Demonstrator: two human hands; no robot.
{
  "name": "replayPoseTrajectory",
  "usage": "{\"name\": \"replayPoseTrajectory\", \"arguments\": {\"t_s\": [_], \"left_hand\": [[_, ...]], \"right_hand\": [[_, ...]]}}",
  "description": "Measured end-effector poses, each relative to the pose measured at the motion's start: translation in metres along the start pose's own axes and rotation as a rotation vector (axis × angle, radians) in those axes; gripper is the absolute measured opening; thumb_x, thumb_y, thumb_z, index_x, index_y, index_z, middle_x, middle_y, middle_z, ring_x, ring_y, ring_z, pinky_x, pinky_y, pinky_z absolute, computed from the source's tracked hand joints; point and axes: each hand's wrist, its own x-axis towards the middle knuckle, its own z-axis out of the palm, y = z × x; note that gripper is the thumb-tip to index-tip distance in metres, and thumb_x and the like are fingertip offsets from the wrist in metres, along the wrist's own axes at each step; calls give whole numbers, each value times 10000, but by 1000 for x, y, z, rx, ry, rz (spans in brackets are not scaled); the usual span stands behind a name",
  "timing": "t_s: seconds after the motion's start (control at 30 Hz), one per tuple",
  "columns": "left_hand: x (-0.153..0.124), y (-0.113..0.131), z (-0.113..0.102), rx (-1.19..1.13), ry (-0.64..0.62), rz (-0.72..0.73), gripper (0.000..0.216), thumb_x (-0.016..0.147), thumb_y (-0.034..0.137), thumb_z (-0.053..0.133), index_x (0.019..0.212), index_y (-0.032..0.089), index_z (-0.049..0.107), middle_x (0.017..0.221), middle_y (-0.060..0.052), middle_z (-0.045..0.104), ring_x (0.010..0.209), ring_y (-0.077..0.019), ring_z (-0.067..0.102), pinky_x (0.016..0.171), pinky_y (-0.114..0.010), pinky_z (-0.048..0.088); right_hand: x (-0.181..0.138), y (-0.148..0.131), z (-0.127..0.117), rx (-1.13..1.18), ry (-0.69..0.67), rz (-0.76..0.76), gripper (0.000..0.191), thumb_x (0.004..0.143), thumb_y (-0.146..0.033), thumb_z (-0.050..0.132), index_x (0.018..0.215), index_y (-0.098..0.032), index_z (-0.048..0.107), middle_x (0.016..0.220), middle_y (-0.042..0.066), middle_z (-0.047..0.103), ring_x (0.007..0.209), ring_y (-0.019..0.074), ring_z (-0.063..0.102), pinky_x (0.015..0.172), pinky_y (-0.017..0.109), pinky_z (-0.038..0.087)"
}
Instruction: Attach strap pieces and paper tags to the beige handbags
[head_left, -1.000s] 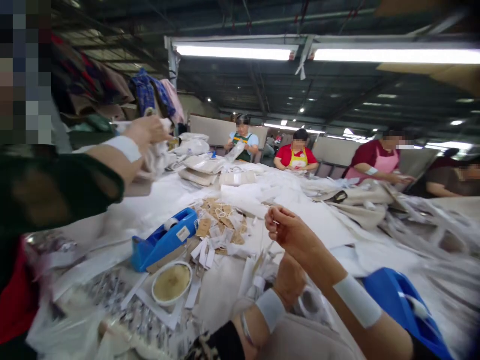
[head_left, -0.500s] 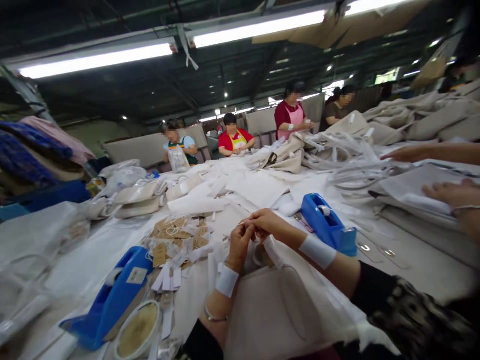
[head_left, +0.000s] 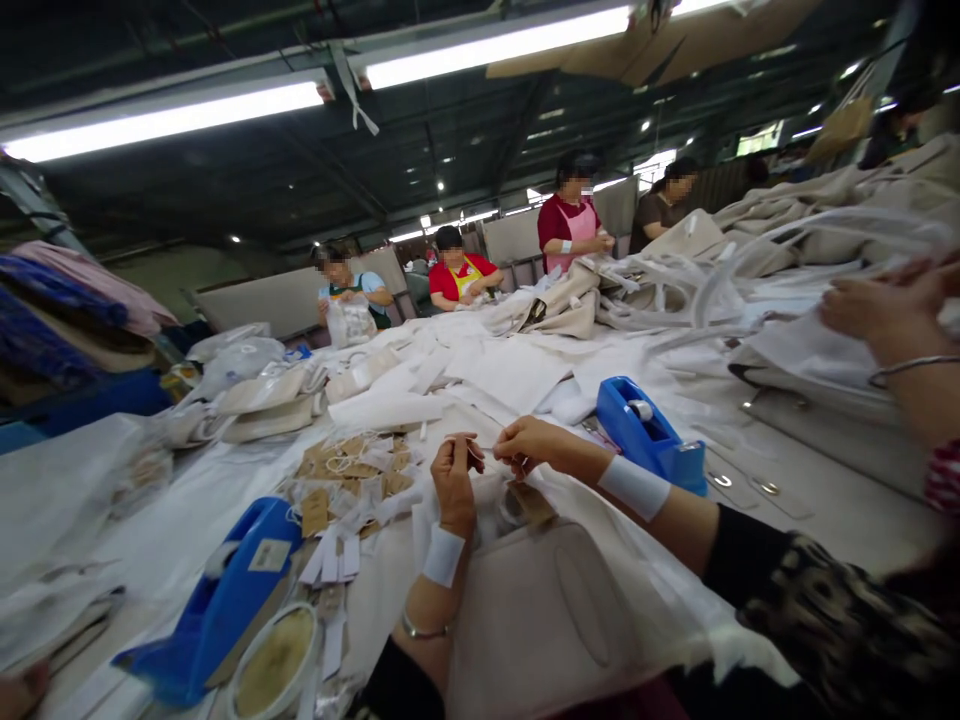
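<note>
Hands first, nearest me: my left hand (head_left: 455, 480) and right hand (head_left: 529, 445) have drawn slightly apart since half a second ago, when their fingertips met. Each grip is pinched shut on a thin string (head_left: 491, 447), I think, though it is barely visible; stretched between them, its long axis runs left to right above the pale bag (head_left: 540, 620). A brown tag (head_left: 531, 502) hangs just below. Beyond, on the bench (head_left: 825, 520), the blue tape dispenser (head_left: 651, 436) sits near my right wrist.

Tag pile (head_left: 352, 465) left of both hands; one tape dispenser (head_left: 225, 600) near left, another (head_left: 651, 435) right, on counter (head_left: 825, 500).
</note>
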Motion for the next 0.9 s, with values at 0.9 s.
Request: {"name": "replayPoseTrajectory", "arguments": {"t_s": [0.9], "left_hand": [[12, 10, -19, -356, 136, -73, 301, 801, 400, 671, 942, 174, 531, 834, -76, 722, 614, -97, 578, 615, -227, 447]], "right_hand": [[31, 11, 10, 404, -148, -128, 314, 626, -321, 805, 764, -144, 586, 624, -68, 474, 470, 27, 411, 523, 191, 424]]}}
